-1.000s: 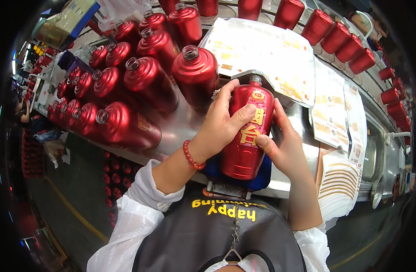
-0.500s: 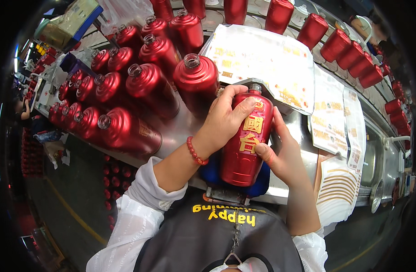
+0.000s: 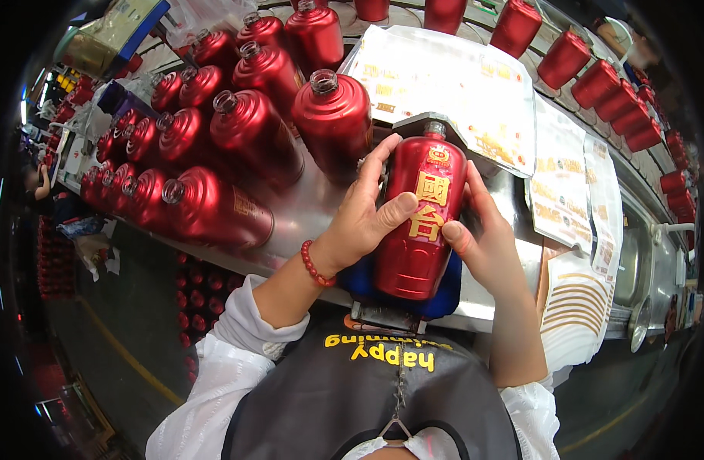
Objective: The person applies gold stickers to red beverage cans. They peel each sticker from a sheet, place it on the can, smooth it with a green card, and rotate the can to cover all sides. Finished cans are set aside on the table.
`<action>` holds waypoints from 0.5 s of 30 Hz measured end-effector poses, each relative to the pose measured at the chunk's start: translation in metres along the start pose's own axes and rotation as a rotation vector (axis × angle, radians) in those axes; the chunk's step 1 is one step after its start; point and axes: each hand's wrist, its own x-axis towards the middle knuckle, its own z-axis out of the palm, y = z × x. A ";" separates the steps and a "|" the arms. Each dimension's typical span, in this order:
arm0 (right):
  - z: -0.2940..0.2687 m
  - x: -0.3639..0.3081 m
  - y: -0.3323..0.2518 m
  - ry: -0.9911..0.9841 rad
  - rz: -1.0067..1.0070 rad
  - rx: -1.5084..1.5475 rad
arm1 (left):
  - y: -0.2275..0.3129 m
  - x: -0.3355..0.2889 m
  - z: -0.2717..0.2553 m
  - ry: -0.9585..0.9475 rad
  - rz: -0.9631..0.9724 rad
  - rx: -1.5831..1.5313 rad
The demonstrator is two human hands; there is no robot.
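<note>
A glossy red bottle (image 3: 413, 264) with raised gold characters and a gold emblem lies tilted on a blue pad (image 3: 444, 297), its clear glass neck pointing away from me. My left hand (image 3: 363, 218), with a red bead bracelet at the wrist, is closed on the bottle's left side, thumb on its front. From the right, my right hand (image 3: 488, 244) grips the lower side, its thumb against the edge of the gold lettering. The fingertips behind the bottle are hidden. Just beyond the neck is a dark angular metal holder (image 3: 428, 120).
Several uncapped red bottles (image 3: 333, 119) crowd the metal table at left. Printed sheets with gold designs (image 3: 444, 92) lie beyond my hands, with more sheets (image 3: 562, 192) at right. Further red bottles (image 3: 564, 60) line the curved conveyor. A sink (image 3: 635, 257) is at far right.
My left thumb has slid down from the emblem near the bottle's shoulder to beside the lettering, uncovering the emblem. My right hand keeps its grip. The whole view has shifted slightly.
</note>
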 end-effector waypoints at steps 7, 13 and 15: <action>-0.002 0.001 0.006 -0.024 0.039 0.081 | 0.006 -0.001 -0.001 -0.078 -0.020 -0.099; 0.003 0.000 0.002 -0.024 0.059 0.142 | 0.003 -0.001 -0.004 -0.101 0.003 -0.021; 0.003 0.000 -0.001 -0.026 0.070 0.125 | 0.001 -0.001 -0.006 -0.104 0.014 -0.015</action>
